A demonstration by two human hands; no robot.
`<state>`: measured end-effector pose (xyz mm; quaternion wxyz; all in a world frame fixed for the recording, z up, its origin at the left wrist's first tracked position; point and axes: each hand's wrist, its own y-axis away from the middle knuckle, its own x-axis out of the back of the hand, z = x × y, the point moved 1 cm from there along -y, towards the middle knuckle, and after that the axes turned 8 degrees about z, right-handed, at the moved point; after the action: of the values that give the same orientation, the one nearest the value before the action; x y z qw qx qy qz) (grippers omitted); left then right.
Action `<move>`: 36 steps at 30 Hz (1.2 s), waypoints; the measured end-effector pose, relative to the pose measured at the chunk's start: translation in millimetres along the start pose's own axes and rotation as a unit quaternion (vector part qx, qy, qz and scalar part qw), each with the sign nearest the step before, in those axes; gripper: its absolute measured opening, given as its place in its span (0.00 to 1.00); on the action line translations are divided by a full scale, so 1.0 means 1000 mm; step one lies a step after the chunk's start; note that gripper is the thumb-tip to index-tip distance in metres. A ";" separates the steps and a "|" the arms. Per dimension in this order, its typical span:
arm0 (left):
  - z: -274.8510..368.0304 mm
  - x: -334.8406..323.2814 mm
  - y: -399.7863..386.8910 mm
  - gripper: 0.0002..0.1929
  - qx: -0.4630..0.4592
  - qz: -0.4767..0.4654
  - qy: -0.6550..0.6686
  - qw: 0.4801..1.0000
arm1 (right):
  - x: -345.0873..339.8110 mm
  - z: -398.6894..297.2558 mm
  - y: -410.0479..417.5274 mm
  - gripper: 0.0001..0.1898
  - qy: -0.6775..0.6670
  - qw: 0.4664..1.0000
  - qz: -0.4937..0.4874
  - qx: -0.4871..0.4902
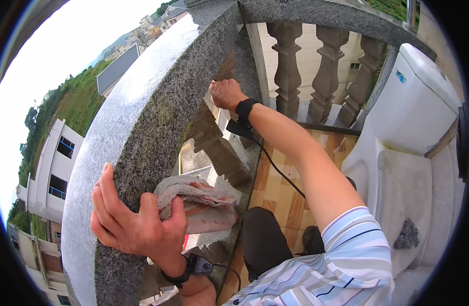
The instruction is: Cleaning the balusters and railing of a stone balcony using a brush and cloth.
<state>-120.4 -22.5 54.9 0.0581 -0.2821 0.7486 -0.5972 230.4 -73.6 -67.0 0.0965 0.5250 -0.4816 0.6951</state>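
My left hand (142, 223) rests on the speckled stone handrail (150, 153), its fingers spread over the top edge. Between its thumb and forefinger it pinches a damp, bunched towel cloth (209, 214) in grey-white with reddish stripes, which hangs on the inner side of the rail. My right hand (227, 94) is curled just under the rail, beside the upper part of a stone baluster (225, 67) near the corner post. Whether its fingers hold anything is hidden. A lower stone baluster (219, 151) stands between the two hands.
More balusters (288, 69) line the side railing. A white toilet (406, 103) stands at the right, with a grey scouring pad (407, 234) on its lid. A black cable (280, 172) runs from my right wrist. Wood-patterned tiles (284, 183) cover the floor; beyond the rail are buildings (53, 168).
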 end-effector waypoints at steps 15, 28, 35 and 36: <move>0.003 0.002 0.001 0.11 0.007 -0.010 0.021 1.000 | 0.004 0.050 0.159 0.25 -0.445 0.850 0.188 -0.211; 0.009 -0.003 -0.002 0.10 -0.109 0.001 -0.086 0.990 | -0.024 0.138 0.143 0.21 -0.826 0.421 0.075 -0.368; 0.017 -0.015 0.000 0.12 -0.099 0.014 -0.067 0.993 | -0.074 0.193 0.037 0.21 -0.716 0.639 -0.103 -0.260; 0.015 -0.014 -0.001 0.12 -0.101 0.010 -0.078 0.992 | -0.078 0.200 0.025 0.21 -0.692 0.672 -0.143 -0.220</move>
<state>-101.9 -28.8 47.5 0.0939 -0.3245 0.8012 -0.4939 375.1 -211.9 -148.2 -0.0534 0.8816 -0.4687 -0.0160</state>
